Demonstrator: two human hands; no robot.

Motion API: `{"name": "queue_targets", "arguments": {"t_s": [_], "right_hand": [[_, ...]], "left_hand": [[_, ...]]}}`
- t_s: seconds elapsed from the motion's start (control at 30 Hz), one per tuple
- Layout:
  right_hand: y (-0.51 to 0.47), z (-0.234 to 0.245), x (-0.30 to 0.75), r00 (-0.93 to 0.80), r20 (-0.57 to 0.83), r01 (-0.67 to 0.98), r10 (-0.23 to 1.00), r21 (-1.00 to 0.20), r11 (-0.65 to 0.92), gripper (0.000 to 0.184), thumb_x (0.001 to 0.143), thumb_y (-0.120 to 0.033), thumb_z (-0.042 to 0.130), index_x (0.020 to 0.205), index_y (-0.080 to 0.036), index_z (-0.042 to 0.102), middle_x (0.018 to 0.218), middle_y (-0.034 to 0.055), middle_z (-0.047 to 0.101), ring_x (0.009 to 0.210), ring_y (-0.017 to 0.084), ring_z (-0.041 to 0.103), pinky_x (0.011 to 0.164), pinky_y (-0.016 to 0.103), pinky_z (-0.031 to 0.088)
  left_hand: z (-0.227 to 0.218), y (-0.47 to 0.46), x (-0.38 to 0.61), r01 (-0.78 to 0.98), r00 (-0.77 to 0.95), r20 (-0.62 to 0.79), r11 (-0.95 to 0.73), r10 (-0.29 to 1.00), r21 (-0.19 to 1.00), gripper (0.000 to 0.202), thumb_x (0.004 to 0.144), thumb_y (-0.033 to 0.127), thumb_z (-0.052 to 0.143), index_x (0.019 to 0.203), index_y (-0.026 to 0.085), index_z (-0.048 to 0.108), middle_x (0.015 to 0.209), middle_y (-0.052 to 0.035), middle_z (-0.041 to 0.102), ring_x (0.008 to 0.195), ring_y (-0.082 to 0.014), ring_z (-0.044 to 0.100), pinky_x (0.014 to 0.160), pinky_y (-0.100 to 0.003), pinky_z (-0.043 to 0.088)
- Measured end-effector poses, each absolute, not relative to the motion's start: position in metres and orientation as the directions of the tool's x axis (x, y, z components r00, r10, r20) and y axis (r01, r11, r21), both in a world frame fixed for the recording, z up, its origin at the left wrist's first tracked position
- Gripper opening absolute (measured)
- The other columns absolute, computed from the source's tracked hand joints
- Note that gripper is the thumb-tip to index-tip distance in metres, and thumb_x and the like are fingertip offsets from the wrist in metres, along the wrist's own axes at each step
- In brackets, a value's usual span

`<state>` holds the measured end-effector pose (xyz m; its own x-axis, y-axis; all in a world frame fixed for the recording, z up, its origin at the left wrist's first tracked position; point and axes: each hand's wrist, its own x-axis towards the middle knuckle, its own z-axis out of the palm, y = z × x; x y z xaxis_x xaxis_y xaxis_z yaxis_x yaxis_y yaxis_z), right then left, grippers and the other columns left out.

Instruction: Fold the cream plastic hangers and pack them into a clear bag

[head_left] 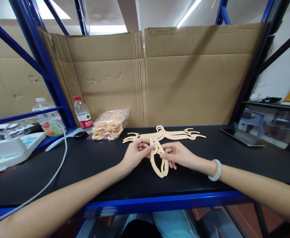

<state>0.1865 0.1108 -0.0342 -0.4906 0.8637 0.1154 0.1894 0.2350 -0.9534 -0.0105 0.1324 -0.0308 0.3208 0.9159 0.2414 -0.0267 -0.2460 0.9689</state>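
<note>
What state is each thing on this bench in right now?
left hand: shut, pinching held hanger.
right hand: shut, pinching held hanger.
held hanger: gripped near one end by both hands.
hanger stack: lying flat behind the hands.
bottle: upright, capped.
bag: lying, filled with cream pieces.
phone: flat, screen dark.

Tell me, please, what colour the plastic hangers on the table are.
The hangers are pale beige, seen in the head view.

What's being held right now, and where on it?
Left hand and right hand both pinch the beige hanger at its far end; its near loop is free.
</note>
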Motion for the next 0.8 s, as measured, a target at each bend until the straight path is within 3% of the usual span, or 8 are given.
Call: {"name": "queue_targets", "arguments": {"t_s": [0.1, 0.17, 0.27, 0.37, 0.47, 0.6, 0.8], "right_hand": [[0.11, -0.034, 0.186, -0.457, 0.131, 0.243, 0.88, -0.933, 0.265, 0.06, 0.077, -0.035, 0.065, 0.129, -0.015, 0.044, 0.053, -0.0058, 0.057, 0.038, 0.01, 0.05, 0.034, 0.018, 0.039], [0.111, -0.035, 0.188, -0.398, 0.136, 0.316, 0.907, -0.908, 0.274, 0.063, 0.077, -0.033, 0.064, 0.132, -0.014, 0.039, 0.049, -0.0075, 0.054, 0.035, 0.008, 0.045, 0.032, 0.017, 0.034], [0.115, -0.037, 0.195, -0.325, 0.145, 0.407, 0.934, -0.87, 0.277, 0.062, 0.079, -0.035, 0.061, 0.132, -0.01, 0.039, 0.051, -0.0062, 0.055, 0.035, 0.007, 0.042, 0.034, 0.017, 0.032], [0.119, -0.038, 0.204, -0.313, 0.19, 0.51, 0.93, -0.793, 0.333, 0.054, 0.081, -0.037, 0.059, 0.125, -0.007, 0.048, 0.057, -0.0018, 0.059, 0.042, 0.009, 0.049, 0.041, 0.02, 0.037], [0.119, -0.035, 0.211, -0.37, 0.266, 0.593, 0.89, -0.67, 0.447, 0.035, 0.083, -0.031, 0.056, 0.11, -0.01, 0.062, 0.063, 0.002, 0.062, 0.054, 0.012, 0.055, 0.05, 0.022, 0.041], [0.114, -0.032, 0.212, -0.501, 0.32, 0.606, 0.804, -0.533, 0.59, 0.024, 0.084, -0.029, 0.054, 0.096, -0.015, 0.07, 0.066, 0.0026, 0.064, 0.055, 0.01, 0.052, 0.051, 0.021, 0.039], [0.114, -0.033, 0.212, -0.523, 0.359, 0.619, 0.773, -0.463, 0.634, 0.021, 0.082, -0.022, 0.055, 0.09, -0.015, 0.072, 0.069, 0.0036, 0.065, 0.055, 0.01, 0.052, 0.051, 0.021, 0.039]], "left_hand": [[-0.035, 0.135, -0.009, -0.008, 0.296, 0.212, -0.22, 0.931, 0.975, 0.045, 0.064, 0.034, 0.08, 0.095, 0.011, 0.057, 0.07, -0.0004, 0.063, 0.058, -0.0113, 0.063, 0.057, -0.023, 0.056], [-0.037, 0.137, -0.009, -0.001, 0.292, 0.209, -0.218, 0.933, 0.976, 0.04, 0.065, 0.031, 0.08, 0.091, 0.011, 0.058, 0.081, -0.0033, 0.064, 0.064, -0.0131, 0.066, 0.063, -0.026, 0.058], [-0.039, 0.139, -0.01, 0.046, 0.357, 0.219, -0.251, 0.908, 0.967, 0.03, 0.069, 0.025, 0.075, 0.091, 0.011, 0.06, 0.097, -0.0081, 0.064, 0.076, -0.0169, 0.069, 0.075, -0.032, 0.058], [-0.038, 0.138, -0.013, 0.147, 0.46, 0.26, -0.361, 0.849, 0.921, 0.019, 0.076, 0.021, 0.066, 0.091, 0.012, 0.06, 0.098, -0.0086, 0.066, 0.082, -0.019, 0.069, 0.08, -0.034, 0.056], [-0.035, 0.132, -0.017, 0.271, 0.569, 0.363, -0.585, 0.738, 0.764, 0.015, 0.081, 0.02, 0.058, 0.095, 0.015, 0.062, 0.098, -0.0074, 0.068, 0.093, -0.0196, 0.066, 0.086, -0.035, 0.053], [-0.03, 0.122, -0.023, 0.349, 0.751, 0.404, -0.834, 0.522, 0.428, 0.035, 0.084, 0.03, 0.058, 0.118, 0.02, 0.058, 0.118, -0.0081, 0.062, 0.11, -0.0213, 0.057, 0.098, -0.038, 0.045], [-0.03, 0.122, -0.024, 0.362, 0.856, 0.292, -0.897, 0.427, 0.254, 0.055, 0.085, 0.041, 0.056, 0.134, 0.018, 0.046, 0.14, -0.0115, 0.045, 0.129, -0.023, 0.042, 0.109, -0.037, 0.033]]}}
